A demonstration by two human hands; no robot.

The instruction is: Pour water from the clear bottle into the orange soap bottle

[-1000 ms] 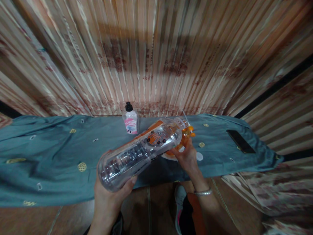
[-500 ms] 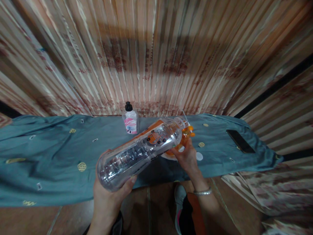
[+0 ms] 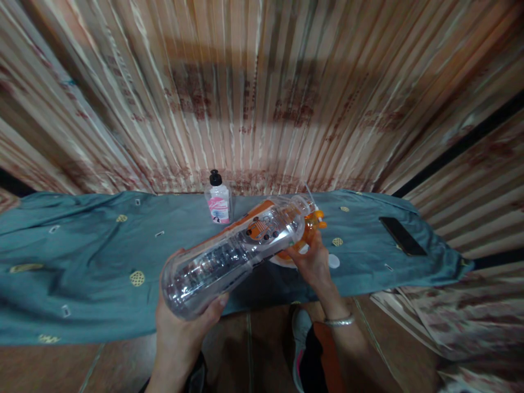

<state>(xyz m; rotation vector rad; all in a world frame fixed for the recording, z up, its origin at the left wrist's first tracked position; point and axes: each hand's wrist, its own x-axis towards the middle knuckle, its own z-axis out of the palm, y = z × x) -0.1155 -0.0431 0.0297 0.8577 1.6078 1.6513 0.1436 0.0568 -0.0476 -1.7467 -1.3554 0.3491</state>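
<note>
My left hand (image 3: pixel 184 322) is wrapped round the base of a large clear plastic bottle (image 3: pixel 229 259). The bottle leans with its neck up to the right, and an orange print shows on its side. Close under the neck, my right hand (image 3: pixel 313 262) is closed round an orange see-through container (image 3: pixel 308 233) with orange knobs on top. A thin clear straw-like piece (image 3: pixel 308 192) sticks up beside the bottle's mouth. The bottle hides much of the orange container, so I cannot tell whether the two touch. A white round disc (image 3: pixel 333 261) lies right of my right hand.
A small bottle (image 3: pixel 219 202) with a black cap and pink label stands at the back of the table. The blue-green cloth (image 3: pixel 94 256) covers the table. A black phone (image 3: pixel 402 236) lies at the right. Pleated curtains (image 3: pixel 254 98) rise behind.
Almost nothing differs. The base of the clear bottle and my left hand have shifted very slightly left; my right hand stays in place.
</note>
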